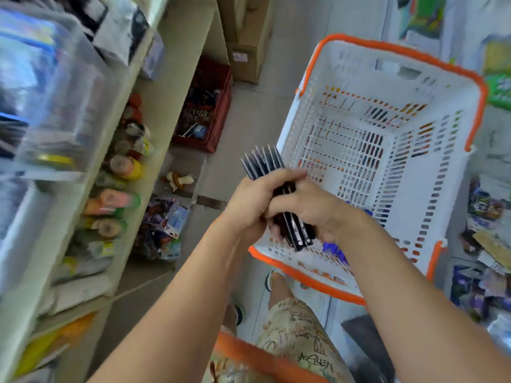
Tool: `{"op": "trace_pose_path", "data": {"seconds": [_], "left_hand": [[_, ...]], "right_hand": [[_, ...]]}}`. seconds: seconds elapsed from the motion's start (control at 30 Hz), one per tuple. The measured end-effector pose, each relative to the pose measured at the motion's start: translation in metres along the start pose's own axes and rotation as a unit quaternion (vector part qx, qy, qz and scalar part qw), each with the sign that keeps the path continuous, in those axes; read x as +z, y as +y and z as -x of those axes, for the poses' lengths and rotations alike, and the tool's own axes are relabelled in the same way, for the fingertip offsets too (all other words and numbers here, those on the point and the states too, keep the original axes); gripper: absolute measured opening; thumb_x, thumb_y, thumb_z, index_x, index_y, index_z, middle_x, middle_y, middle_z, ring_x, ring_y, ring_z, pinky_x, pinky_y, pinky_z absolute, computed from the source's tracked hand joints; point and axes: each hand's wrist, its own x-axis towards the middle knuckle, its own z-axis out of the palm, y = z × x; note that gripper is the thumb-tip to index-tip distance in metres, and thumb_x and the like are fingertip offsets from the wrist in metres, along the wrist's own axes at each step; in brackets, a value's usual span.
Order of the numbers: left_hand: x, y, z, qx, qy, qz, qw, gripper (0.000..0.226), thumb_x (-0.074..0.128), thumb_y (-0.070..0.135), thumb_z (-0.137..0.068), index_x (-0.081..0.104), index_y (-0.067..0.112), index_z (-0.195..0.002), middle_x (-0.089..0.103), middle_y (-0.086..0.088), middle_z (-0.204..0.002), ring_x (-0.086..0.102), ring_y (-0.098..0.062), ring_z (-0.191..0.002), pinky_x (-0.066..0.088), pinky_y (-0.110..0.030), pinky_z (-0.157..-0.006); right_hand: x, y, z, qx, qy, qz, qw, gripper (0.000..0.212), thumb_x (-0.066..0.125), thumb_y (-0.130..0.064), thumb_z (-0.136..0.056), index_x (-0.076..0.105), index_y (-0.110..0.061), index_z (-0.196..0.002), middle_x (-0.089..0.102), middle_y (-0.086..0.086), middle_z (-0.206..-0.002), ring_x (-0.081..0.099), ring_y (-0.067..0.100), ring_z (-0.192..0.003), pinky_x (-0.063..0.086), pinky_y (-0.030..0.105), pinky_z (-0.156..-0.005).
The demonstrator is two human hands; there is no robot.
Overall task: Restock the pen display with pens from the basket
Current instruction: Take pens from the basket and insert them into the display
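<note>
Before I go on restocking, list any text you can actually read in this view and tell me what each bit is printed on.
"NETTBON", or close to it: graffiti-style lettering on the patterned shorts, upside down and only partly legible.
Cardboard box: a reddish label, too blurred to read.
Toy boxes on the floor: print too small to read.
Bundle of dark pens, held in both hands: no readable marking.
White basket: no text visible.

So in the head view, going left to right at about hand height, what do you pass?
Shelf unit → left hand → bundle of dark pens → right hand → white basket with orange rim.
</note>
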Motion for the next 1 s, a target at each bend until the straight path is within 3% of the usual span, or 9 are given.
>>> {"op": "trace_pose_path", "data": {"seconds": [0.1, 0.17, 0.3, 0.4, 0.47, 0.6, 0.8, 0.87, 1.0], "left_hand": [[-0.039, 0.011, 0.044, 0.035, 0.011, 0.170, 0.985, 0.027, 0.059, 0.034, -0.089, 0.072, 0.018, -0.072, 0.069, -0.002, -0.083, 0.055, -0.017, -0.061, 0.041, -0.024, -0.056], [-0.072, 0.014, 0.073, 0.088, 0.052, 0.296, 0.950, 0.029, 0.054, 0.028, -0.093, 0.058, 0.017, -0.066, 0.067, -0.003, -0.086, 0.062, -0.015, -0.074, 0.050, -0.024, -0.061], [-0.148, 0.002, 0.137, 0.210, 0.134, 0.423, 0.871, 0.026, 0.055, 0.014, -0.094, 0.047, 0.014, -0.070, 0.049, -0.001, -0.062, 0.057, -0.017, -0.062, 0.054, -0.029, -0.069], [-0.208, -0.021, 0.189, 0.248, 0.196, 0.442, 0.839, 0.022, 0.060, 0.012, -0.092, 0.050, 0.013, -0.073, 0.049, -0.001, -0.062, 0.054, -0.014, -0.057, 0.051, -0.029, -0.062], [-0.239, -0.036, 0.224, 0.270, 0.236, 0.443, 0.821, 0.023, 0.064, 0.012, -0.091, 0.052, 0.013, -0.071, 0.051, -0.001, -0.061, 0.054, -0.014, -0.054, 0.050, -0.029, -0.060], [-0.311, -0.064, 0.301, 0.333, 0.348, 0.395, 0.782, 0.025, 0.076, 0.022, -0.080, 0.058, 0.005, -0.084, 0.059, -0.005, -0.067, 0.060, -0.021, -0.063, 0.051, -0.034, -0.064], [-0.397, -0.100, 0.397, 0.355, 0.475, 0.285, 0.753, 0.020, 0.077, 0.023, -0.084, 0.068, 0.006, -0.088, 0.071, -0.001, -0.073, 0.068, -0.014, -0.068, 0.056, -0.029, -0.065], [-0.425, -0.115, 0.418, 0.346, 0.460, 0.321, 0.752, 0.020, 0.075, 0.024, -0.081, 0.063, 0.008, -0.080, 0.064, -0.008, -0.065, 0.062, -0.022, -0.060, 0.053, -0.036, -0.062], [-0.461, -0.137, 0.452, 0.332, 0.298, 0.385, 0.808, 0.012, 0.070, 0.012, -0.088, 0.062, 0.010, -0.079, 0.050, -0.002, -0.058, 0.047, -0.014, -0.048, 0.040, -0.024, -0.047]], "right_hand": [[0.041, -0.024, 0.012, -0.019, -0.077, -0.063, 0.995, 0.007, 0.066, -0.006, -0.089, 0.067, 0.000, -0.089, 0.066, 0.019, -0.071, 0.066, 0.024, -0.058, 0.060, 0.032, -0.056], [0.076, -0.023, 0.016, -0.030, -0.090, -0.119, 0.988, 0.025, 0.069, -0.028, -0.085, 0.074, -0.008, -0.100, 0.072, 0.014, -0.089, 0.070, 0.022, -0.075, 0.060, 0.035, -0.074], [0.184, 0.004, 0.025, -0.059, 0.074, -0.223, 0.970, 0.052, 0.052, -0.056, -0.094, 0.069, -0.010, -0.111, 0.071, 0.008, -0.100, 0.066, 0.019, -0.090, 0.052, 0.034, -0.078], [0.286, 0.018, 0.036, -0.078, 0.086, -0.277, 0.954, 0.056, 0.046, -0.055, -0.099, 0.067, -0.007, -0.117, 0.072, 0.009, -0.102, 0.070, 0.022, -0.096, 0.054, 0.036, -0.087], [0.349, 0.021, 0.043, -0.078, 0.086, -0.250, 0.961, 0.048, 0.049, -0.049, -0.100, 0.073, -0.007, -0.106, 0.075, 0.009, -0.096, 0.072, 0.023, -0.093, 0.056, 0.039, -0.090], [0.468, 0.038, 0.055, -0.062, 0.088, -0.150, 0.983, 0.044, 0.060, -0.031, -0.097, 0.075, -0.017, -0.057, 0.077, 0.003, -0.077, 0.074, 0.020, -0.075, 0.059, 0.034, -0.072], [0.597, 0.068, 0.087, -0.005, -0.028, -0.102, 0.994, 0.027, 0.064, -0.031, -0.096, 0.080, -0.014, -0.081, 0.079, 0.006, -0.087, 0.076, 0.025, -0.084, 0.060, 0.043, -0.084], [0.620, 0.075, 0.092, -0.030, -0.093, -0.037, 0.995, 0.037, 0.060, -0.037, -0.099, 0.079, -0.018, -0.073, 0.078, 0.002, -0.086, 0.075, 0.019, -0.082, 0.058, 0.039, -0.081], [0.638, 0.061, 0.089, -0.156, -0.188, 0.188, 0.951, 0.034, 0.061, -0.035, -0.099, 0.076, -0.016, -0.074, 0.061, -0.001, -0.064, 0.058, 0.012, -0.057, 0.051, 0.029, -0.057]]}}
